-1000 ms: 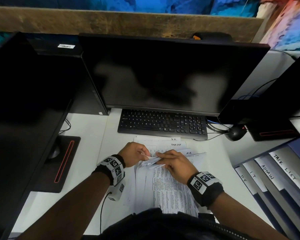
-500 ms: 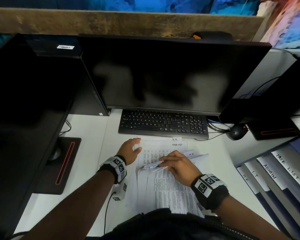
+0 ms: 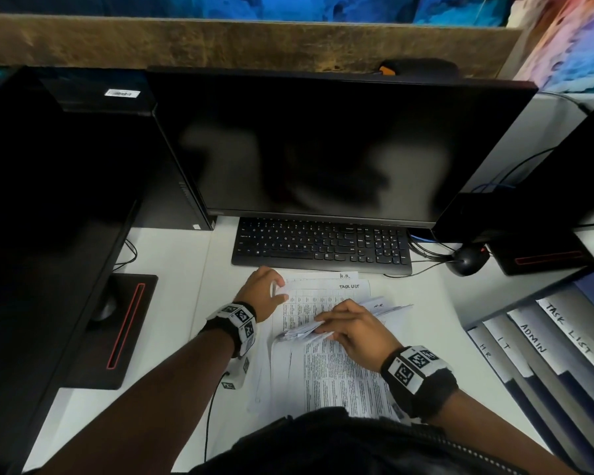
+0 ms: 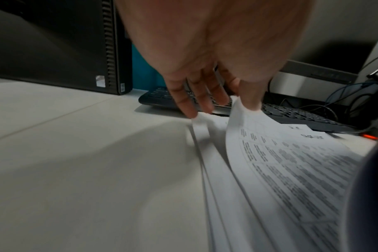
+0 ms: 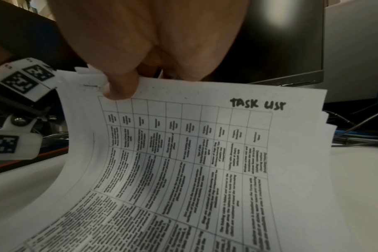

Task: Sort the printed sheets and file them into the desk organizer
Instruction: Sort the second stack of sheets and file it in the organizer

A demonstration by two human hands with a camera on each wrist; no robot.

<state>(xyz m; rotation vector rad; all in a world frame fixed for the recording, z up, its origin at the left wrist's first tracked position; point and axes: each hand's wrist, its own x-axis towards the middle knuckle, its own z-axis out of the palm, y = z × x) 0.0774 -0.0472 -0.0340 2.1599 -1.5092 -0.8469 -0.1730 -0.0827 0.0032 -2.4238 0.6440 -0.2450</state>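
A stack of printed sheets (image 3: pixel 336 378) lies on the white desk in front of me. My right hand (image 3: pixel 323 325) grips a bundle of sheets (image 3: pixel 381 307) folded back from the stack's top, one marked H.R. Under it lies a table sheet marked TASK LIST (image 3: pixel 323 293) (image 5: pixel 183 153). My left hand (image 3: pixel 278 289) (image 4: pixel 224 105) pinches that sheet's top left corner, which curls up between thumb and fingers. My right thumb (image 5: pixel 119 88) sits at the sheet's top edge. The desk organizer (image 3: pixel 546 341) stands at the right, with slots labelled HR, IT, ADMIN and TASK LIST.
A black keyboard (image 3: pixel 323 245) lies just beyond the sheets, under a dark monitor (image 3: pixel 323 145). A mouse (image 3: pixel 467 260) and cables sit at the back right. On the left stand a computer tower (image 4: pixel 76 51) and a monitor base (image 3: pixel 117 330).
My left hand has let go of the bundle, moved up and left, and taken the TASK LIST sheet's corner. My right hand keeps the bundle, shifted slightly right.
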